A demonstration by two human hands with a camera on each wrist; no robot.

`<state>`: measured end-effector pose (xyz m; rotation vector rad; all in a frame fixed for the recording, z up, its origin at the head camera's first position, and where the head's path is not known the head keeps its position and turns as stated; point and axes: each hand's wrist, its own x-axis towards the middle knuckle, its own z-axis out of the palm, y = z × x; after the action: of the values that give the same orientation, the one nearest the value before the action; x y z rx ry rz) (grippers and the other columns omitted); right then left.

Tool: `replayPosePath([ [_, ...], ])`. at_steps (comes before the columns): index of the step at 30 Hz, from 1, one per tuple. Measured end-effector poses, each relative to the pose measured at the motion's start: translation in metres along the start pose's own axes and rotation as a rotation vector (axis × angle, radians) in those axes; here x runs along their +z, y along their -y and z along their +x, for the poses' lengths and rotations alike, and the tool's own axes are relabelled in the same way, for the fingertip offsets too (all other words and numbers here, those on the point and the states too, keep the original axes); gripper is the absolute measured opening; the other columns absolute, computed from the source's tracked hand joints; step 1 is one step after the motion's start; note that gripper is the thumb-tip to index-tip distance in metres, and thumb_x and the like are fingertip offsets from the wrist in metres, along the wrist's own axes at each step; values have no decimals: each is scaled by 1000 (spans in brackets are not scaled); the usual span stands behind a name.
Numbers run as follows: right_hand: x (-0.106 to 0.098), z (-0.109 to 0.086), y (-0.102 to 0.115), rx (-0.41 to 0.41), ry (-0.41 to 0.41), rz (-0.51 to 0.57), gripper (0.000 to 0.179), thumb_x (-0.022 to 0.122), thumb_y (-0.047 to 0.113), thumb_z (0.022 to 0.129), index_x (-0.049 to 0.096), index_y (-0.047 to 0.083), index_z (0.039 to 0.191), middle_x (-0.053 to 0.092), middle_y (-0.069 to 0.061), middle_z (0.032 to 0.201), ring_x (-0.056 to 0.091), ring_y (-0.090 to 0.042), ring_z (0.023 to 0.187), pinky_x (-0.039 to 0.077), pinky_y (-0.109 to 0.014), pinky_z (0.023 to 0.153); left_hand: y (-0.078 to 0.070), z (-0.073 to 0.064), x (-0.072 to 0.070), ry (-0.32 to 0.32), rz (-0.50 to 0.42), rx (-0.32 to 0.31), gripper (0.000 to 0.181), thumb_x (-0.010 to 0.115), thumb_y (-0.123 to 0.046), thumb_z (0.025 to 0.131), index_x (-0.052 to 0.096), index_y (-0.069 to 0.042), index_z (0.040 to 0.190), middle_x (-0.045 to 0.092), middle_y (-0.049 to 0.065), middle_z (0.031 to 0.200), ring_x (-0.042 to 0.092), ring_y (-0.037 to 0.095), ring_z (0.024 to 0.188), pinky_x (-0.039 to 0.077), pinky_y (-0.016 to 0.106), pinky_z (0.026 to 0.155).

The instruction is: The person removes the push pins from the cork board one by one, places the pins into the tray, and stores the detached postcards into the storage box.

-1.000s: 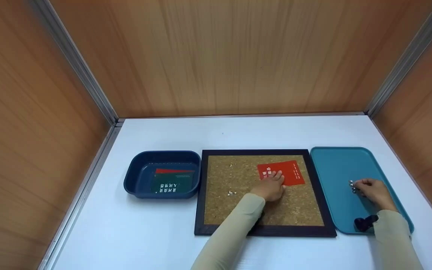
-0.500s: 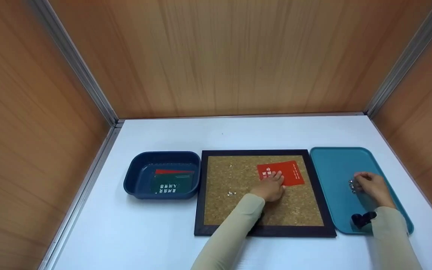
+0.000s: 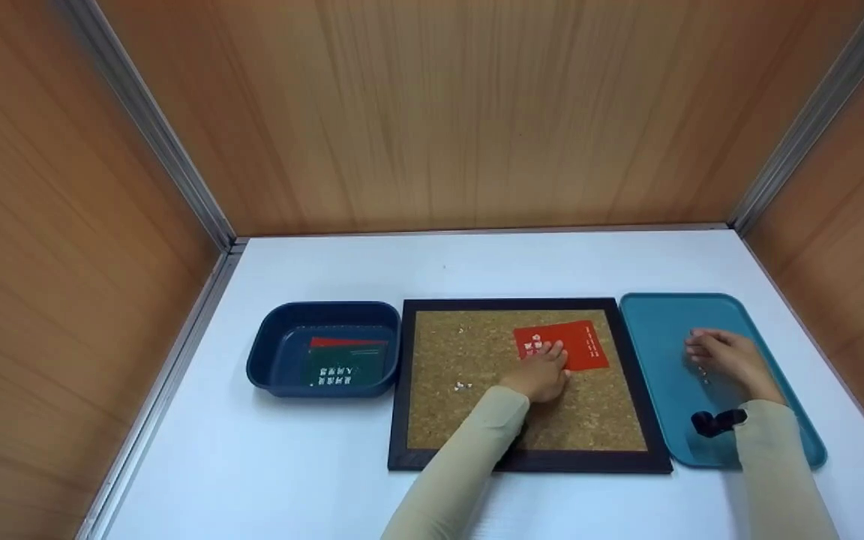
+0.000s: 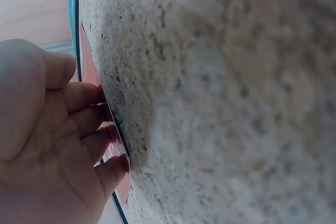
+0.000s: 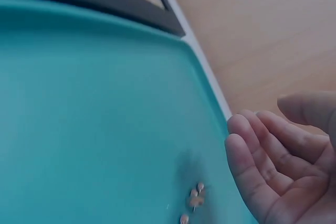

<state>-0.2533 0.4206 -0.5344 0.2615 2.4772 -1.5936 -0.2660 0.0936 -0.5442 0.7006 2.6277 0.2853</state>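
The left hand [image 3: 544,375] presses flat fingers on the red card [image 3: 578,343] on the cork board [image 3: 477,420]. The right hand [image 3: 724,354], released, hovers over pins [image 5: 193,201] in the teal tray [image 3: 664,315].

Both arms wear long beige sleeves [image 3: 462,465] (snug, reaching each wrist); hands bare.

A flat red rectangular paper card [image 3: 563,346] with white print lies slightly tilted on the framed cork board's [image 3: 477,420] upper right area.
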Motion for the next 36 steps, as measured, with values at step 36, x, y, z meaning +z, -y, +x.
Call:
replayPosePath([
  [36, 57, 33, 36, 50, 231, 213, 65, 47, 33, 102, 27, -9, 146, 46, -25, 141, 64, -4, 102, 53, -25, 93, -1, -1, -1, 3, 0, 15, 49, 26, -34, 106, 26, -20, 153, 16, -7, 161, 13, 11, 149, 20, 25, 120],
])
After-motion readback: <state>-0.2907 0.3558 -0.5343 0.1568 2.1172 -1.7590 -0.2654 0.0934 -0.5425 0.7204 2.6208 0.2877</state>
